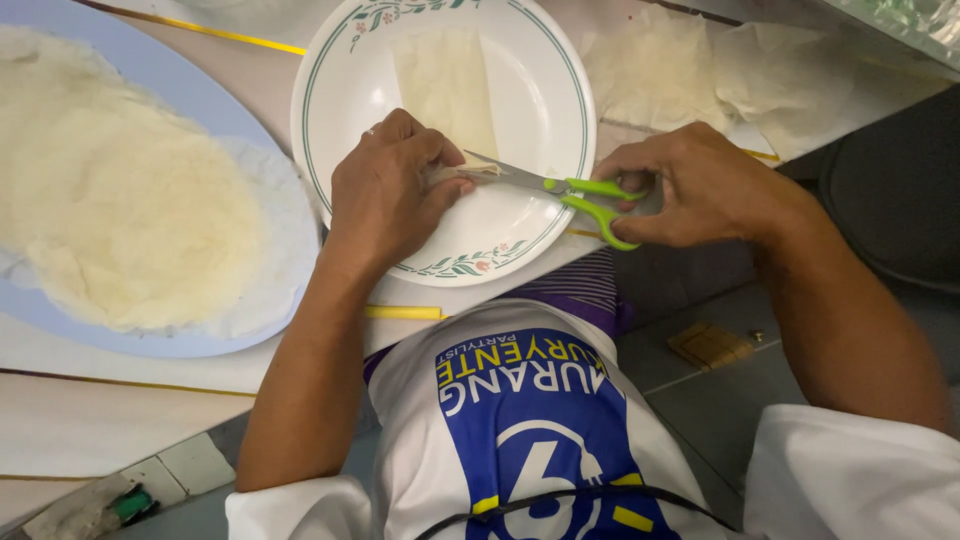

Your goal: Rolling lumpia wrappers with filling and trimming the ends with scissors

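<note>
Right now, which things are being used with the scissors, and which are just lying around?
In use:
left hand
right hand
green-handled metal scissors
pale thin wrapper strip
white round plate with floral rim

Lying about:
stack of round pale wrappers
blue oval platter
cut wrapper pieces on the table

Our white short-sleeved shirt (520, 420) with blue and yellow print, purple cloth beneath, thin ring (369, 131) on our left hand (385, 190)
</note>
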